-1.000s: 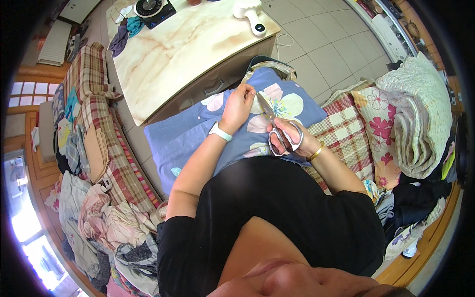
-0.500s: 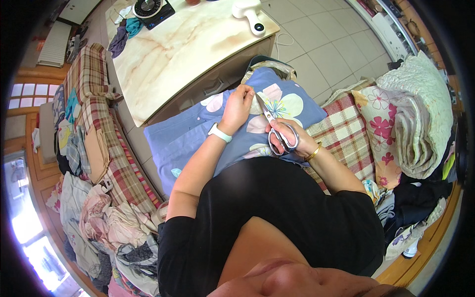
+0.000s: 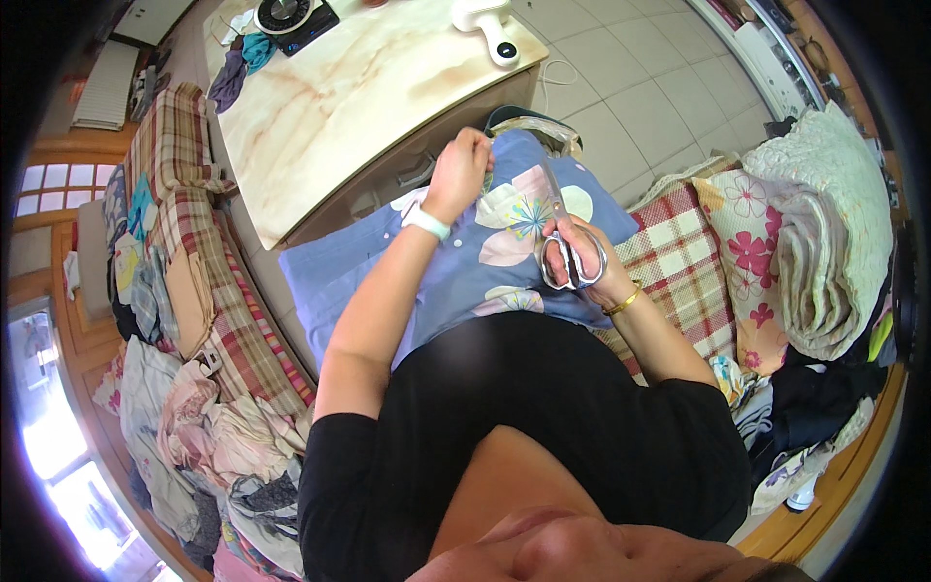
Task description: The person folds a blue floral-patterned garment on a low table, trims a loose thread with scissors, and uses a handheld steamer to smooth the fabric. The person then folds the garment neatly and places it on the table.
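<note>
Blue fabric (image 3: 388, 281) with large white and pink flowers lies spread across my lap. My right hand (image 3: 592, 267) grips a pair of scissors (image 3: 570, 260) by the metal handle loops, its blades pointing away from me over the fabric. My left hand (image 3: 461, 177), wearing a pale wristband, is raised at the fabric's far edge, close to the table. Its fingers are pressed together; whatever is between them is too small to make out. Just beyond the fabric, beside that hand, is a dark-rimmed bin (image 3: 543, 124) with a liner.
A marble-topped table (image 3: 330, 126) stands ahead, bearing a white handheld device (image 3: 490, 34), a black round-dial appliance (image 3: 291, 21) and small cloths (image 3: 230, 80). Folded quilts (image 3: 824, 242) are piled on the plaid sofa (image 3: 679, 262) at right. Heaped clothes (image 3: 228, 422) lie at left.
My left hand has moved up and away from the scissors, toward the bin and table edge. My right hand has shifted right with the scissors, their blades now clear of the left fingers.
</note>
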A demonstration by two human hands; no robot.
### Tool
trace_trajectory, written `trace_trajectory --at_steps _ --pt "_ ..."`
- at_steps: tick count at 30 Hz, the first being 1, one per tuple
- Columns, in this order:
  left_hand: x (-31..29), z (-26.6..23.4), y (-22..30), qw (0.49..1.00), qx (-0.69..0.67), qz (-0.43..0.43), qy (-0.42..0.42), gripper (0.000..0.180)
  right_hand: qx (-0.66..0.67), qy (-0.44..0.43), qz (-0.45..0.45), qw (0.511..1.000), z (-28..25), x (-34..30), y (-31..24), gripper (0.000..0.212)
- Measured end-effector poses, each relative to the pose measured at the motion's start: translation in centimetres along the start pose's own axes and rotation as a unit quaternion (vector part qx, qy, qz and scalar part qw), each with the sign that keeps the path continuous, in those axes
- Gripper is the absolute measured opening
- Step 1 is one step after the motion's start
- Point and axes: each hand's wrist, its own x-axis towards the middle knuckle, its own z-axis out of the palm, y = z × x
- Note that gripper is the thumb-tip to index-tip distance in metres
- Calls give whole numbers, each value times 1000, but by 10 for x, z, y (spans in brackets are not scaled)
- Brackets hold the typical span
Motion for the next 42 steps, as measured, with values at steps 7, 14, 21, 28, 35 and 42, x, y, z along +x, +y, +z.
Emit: trace_trajectory --at_steps 7,14,21,28,35,42 --pt "88 17 -42 963 265 25 -36 28 -40 -4 -30 999 -4 -10 -3 33" --pt "72 12 -39 955 237 164 70 33 -90 22 -53 994 -13 -10 -3 27" --pt "-55 -29 4 990 76 103 65 8 -95 72 -51 992 -27 10 16 28" --pt "-120 -24 -6 974 130 180 35 18 -75 77 -61 992 -38 19 34 31" --pt "-120 -11 -12 966 146 205 58 20 -76 91 -74 990 -40 16 38 29" --pt "-114 0 -22 965 147 208 68 16 -91 97 -90 987 -42 16 41 30"
